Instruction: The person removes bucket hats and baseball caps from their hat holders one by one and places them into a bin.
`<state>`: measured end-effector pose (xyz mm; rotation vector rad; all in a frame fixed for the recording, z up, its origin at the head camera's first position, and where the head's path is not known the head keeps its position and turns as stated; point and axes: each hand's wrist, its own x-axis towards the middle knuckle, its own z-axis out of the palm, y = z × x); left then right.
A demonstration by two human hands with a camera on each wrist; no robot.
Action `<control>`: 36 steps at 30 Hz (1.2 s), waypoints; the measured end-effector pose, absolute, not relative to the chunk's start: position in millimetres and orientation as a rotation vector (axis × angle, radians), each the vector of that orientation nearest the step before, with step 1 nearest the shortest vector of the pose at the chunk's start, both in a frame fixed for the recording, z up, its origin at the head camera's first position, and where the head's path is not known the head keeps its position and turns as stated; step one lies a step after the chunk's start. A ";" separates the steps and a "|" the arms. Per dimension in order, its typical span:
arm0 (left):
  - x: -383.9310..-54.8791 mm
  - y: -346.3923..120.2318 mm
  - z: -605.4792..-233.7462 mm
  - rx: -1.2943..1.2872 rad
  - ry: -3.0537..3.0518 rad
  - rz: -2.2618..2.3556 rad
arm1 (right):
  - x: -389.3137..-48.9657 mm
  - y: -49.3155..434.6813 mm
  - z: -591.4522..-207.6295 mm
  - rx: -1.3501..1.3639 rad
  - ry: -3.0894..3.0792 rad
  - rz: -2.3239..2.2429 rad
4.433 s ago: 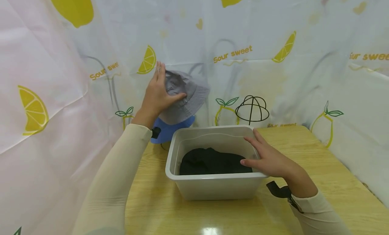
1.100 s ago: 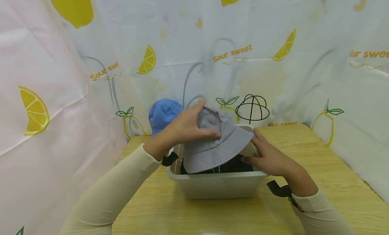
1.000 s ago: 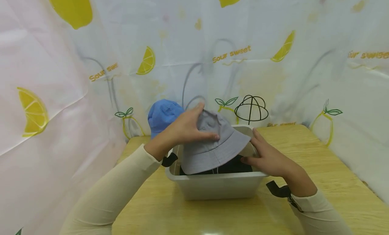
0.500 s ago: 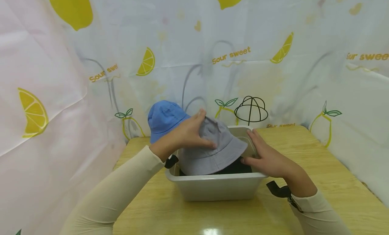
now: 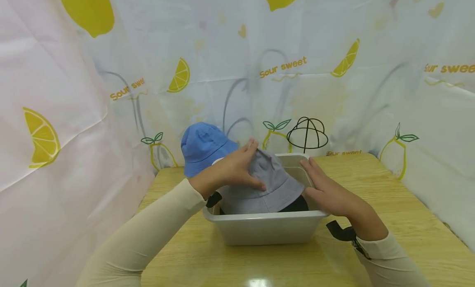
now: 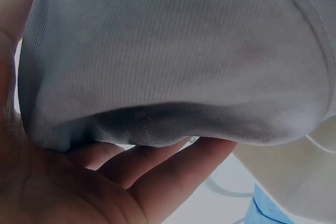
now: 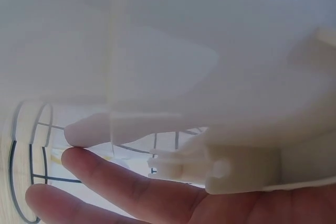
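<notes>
My left hand (image 5: 237,167) grips the crown of a grey bucket hat (image 5: 276,190), thumb on the near side and fingers round the far side. The hat is tilted, its brim down inside a light grey plastic bin (image 5: 269,229). In the left wrist view the grey hat's cloth (image 6: 178,51) lies between thumb and fingers. Under it, a black cloth item (image 5: 297,204) shows in part; its kind cannot be told. My right hand (image 5: 330,192) holds the bin's right rim. In the right wrist view its fingers (image 7: 131,187) lie along the outside of the bin wall (image 7: 173,56).
A blue bucket hat (image 5: 204,147) sits behind the bin's left side. A black wire hat stand (image 5: 307,134) rises behind the bin's right rear corner. The wooden table (image 5: 371,188) is bounded by a lemon-print cloth (image 5: 356,109) at the back and sides.
The grey hat, held above the blue one 4.4 seconds ago, has come right and down into the bin with my left hand. My right thumb has drawn back towards the rim.
</notes>
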<state>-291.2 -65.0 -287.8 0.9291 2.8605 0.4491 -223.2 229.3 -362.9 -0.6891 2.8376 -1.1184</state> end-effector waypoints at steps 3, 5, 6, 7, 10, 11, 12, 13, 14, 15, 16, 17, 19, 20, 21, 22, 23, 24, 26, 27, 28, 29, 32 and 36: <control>-291.9 -62.3 -290.7 0.970 2.866 0.401 | -223.1 229.5 -362.7 -0.688 2.828 -1.129; -291.4 -60.4 -292.1 0.994 2.862 0.382 | -223.1 229.6 -363.3 -0.687 2.828 -1.130; -291.1 -59.5 -293.0 1.000 2.860 0.377 | -223.0 229.5 -363.5 -0.683 2.828 -1.132; -291.0 -58.7 -293.8 1.003 2.855 0.375 | -222.9 229.4 -363.8 -0.679 2.831 -1.131; -289.6 -56.6 -296.0 0.983 2.828 0.403 | -222.6 228.4 -364.5 -0.653 2.842 -1.121; -289.2 -55.9 -296.9 0.973 2.820 0.416 | -222.8 228.1 -364.9 -0.645 2.849 -1.113; -288.9 -55.3 -298.0 0.964 2.811 0.429 | -222.9 227.8 -365.2 -0.639 2.857 -1.102; -288.6 -54.7 -298.9 0.956 2.803 0.433 | -223.1 227.5 -365.5 -0.637 2.866 -1.089; -288.1 -53.7 -299.6 0.951 2.798 0.435 | -223.1 227.2 -365.6 -0.634 2.874 -1.077; -288.0 -52.8 -300.7 0.949 2.798 0.426 | -223.3 227.0 -365.6 -0.636 2.884 -1.064; -287.8 -51.7 -301.6 0.953 2.795 0.420 | -223.5 227.0 -365.6 -0.638 2.892 -1.055; -287.9 -50.5 -302.7 0.954 2.796 0.403 | -223.6 227.3 -365.6 -0.638 2.896 -1.047; -288.4 -47.8 -304.7 0.968 2.803 0.355 | -223.5 227.3 -365.0 -0.637 2.899 -1.037; -288.7 -46.5 -305.7 0.977 2.808 0.331 | -223.5 227.4 -364.7 -0.636 2.900 -1.035; -289.1 -45.3 -306.6 0.986 2.808 0.314 | -223.5 227.5 -364.6 -0.632 2.901 -1.033; -289.4 -44.3 -307.3 0.993 2.809 0.298 | -223.5 227.5 -364.4 -0.629 2.901 -1.031; -290.0 -43.3 -308.4 1.000 2.810 0.284 | -223.5 227.4 -364.2 -0.624 2.900 -1.030; -290.5 -42.4 -309.3 1.008 2.809 0.278 | -223.5 227.3 -364.1 -0.620 2.900 -1.029; -291.4 -41.0 -311.3 1.015 2.803 0.272 | -223.9 227.4 -364.2 -0.612 2.904 -1.024; -292.1 -40.3 -312.5 1.017 2.800 0.270 | -224.1 227.4 -364.4 -0.607 2.904 -1.022; -292.6 -39.5 -313.7 1.017 2.797 0.266 | -224.4 227.6 -364.6 -0.605 2.905 -1.019; -293.4 -38.8 -315.1 1.021 2.793 0.265 | -224.8 227.7 -365.0 -0.603 2.906 -1.018; -294.8 -37.0 -318.3 1.013 2.789 0.247 | -225.7 228.0 -365.8 -0.605 2.907 -1.017; -296.1 -35.1 -320.8 1.006 2.771 0.216 | -225.3 228.0 -365.9 -0.607 2.903 -1.024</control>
